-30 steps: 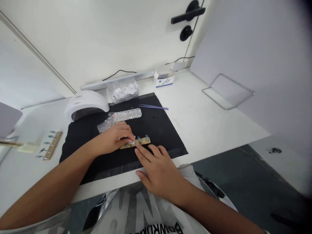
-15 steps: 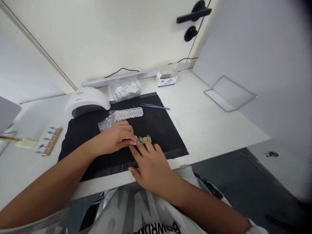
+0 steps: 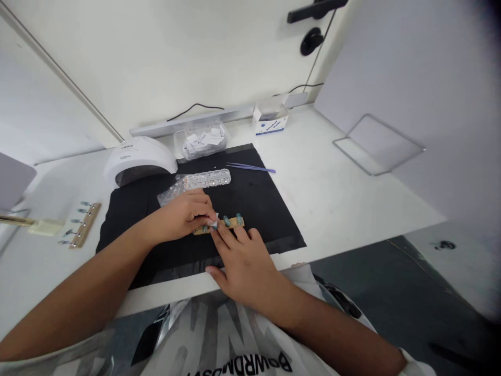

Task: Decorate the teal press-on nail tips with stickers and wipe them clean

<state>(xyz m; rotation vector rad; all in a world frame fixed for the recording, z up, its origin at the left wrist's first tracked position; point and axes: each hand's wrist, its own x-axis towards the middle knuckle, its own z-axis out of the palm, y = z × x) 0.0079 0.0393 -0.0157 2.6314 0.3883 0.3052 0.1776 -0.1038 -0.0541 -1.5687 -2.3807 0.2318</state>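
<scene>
A wooden strip [image 3: 235, 223] with several blue-green press-on nails standing on it lies on the black mat [image 3: 266, 209], partly hidden by my fingers. My left hand [image 3: 186, 213] is closed in a pinch on a small white wipe [image 3: 214, 221], pressed against one of the nails in the strip's middle. My right hand [image 3: 246, 263] lies with its fingers stretched out, the fingertips along the near side of the strip and close to the wipe. Another nail [image 3: 239, 219] shows at the strip's right end.
Behind my hands lie a clear gem case [image 3: 207, 179], a plastic bag [image 3: 171, 192] and purple tweezers [image 3: 252, 167]. Farther back stand a white nail lamp [image 3: 143, 156], a tub of white packets [image 3: 203, 142] and an alcohol pads box [image 3: 270, 124]. A second nail strip [image 3: 86, 224] is at left.
My left hand has shifted slightly up and tilted the wipe upright, uncovering the strip's left part. My right hand stays nearly in place. The view has tilted a little.
</scene>
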